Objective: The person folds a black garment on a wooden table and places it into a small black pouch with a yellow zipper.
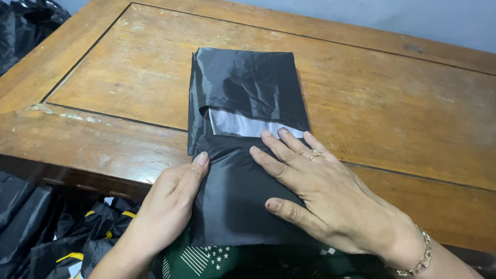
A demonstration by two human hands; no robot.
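A worn wooden table (408, 108) with a recessed panel and scuffed near edge stands against a pale blue-grey wall (379, 10). A black bag (241, 99) lies folded across the table's near edge, a white strip showing in a gap. The right hand (319, 188) presses flat on it, fingers spread. The left hand (168, 209) rests at the bag's left edge, fingers straight, gripping nothing. More black bags (16, 37) heap on the floor, left.
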